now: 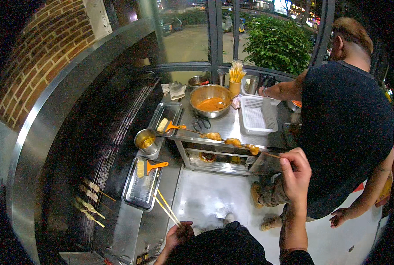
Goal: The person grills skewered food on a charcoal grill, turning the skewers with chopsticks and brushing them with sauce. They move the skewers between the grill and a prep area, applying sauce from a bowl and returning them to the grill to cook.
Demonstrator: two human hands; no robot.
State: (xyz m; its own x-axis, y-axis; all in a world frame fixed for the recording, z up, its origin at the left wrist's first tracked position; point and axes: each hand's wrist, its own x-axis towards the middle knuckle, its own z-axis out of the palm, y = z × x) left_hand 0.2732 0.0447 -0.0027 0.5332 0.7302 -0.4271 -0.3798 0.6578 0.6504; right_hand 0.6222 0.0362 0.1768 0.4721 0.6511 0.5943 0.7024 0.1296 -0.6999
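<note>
My right hand (296,172) is raised and pinches the end of a long skewer, on which several pieces of browned, sauced meat (233,142) are threaded. That skewer points left, above the steel worktable's front edge. Low in the view, my left hand (180,233) grips a pair of light chopsticks (166,208), their tips near a metal tray (140,190). On this tray lies an orange-handled brush (150,167). A second orange-handled brush (167,126) rests on another tray (174,109). Several skewers (91,207) lie over the grill at the left.
A steel pot (145,140) stands between the trays. The worktable (223,124) holds a large bowl of orange sauce (211,102), black scissors (202,124), a cup of sticks (235,86) and a white plastic basket (259,114). A person in a dark shirt (346,132) stands close on the right, one arm over the table.
</note>
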